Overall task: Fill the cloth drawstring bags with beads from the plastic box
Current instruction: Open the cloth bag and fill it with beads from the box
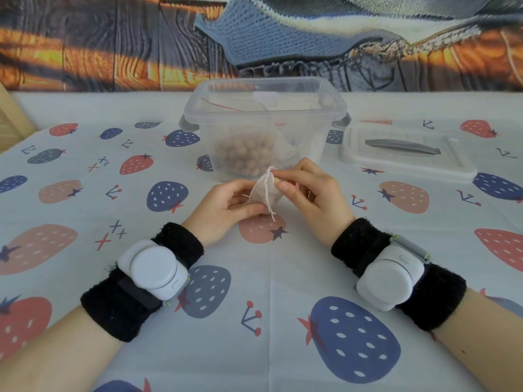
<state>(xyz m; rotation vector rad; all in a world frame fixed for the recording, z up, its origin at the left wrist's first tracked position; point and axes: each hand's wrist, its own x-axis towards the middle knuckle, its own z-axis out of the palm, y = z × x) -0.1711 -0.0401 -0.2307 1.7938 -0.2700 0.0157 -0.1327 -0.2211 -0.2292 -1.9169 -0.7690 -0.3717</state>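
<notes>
While the left hand (230,203) curls round the bottom of a small cloth bag (267,191), the right hand (310,190) pinches the top of it with finger and thumb. The bag sits between both hands, just above the table (254,278) and right in front of the box (264,123). A thin white string (270,206) hangs down from the bag's top. What is in the bag cannot be seen, because the cloth and fingers hide it.

The box is clear plastic and has no lid on. A heap of round tan beads (244,155) lies at the bottom on its left side. More pale cloth shows beside the beads, but it is blurry through the plastic. A red string (223,106) lies near the box's top.

The lid (407,152) lies flat on the table, to the right of the box, with its grey handle up.
</notes>
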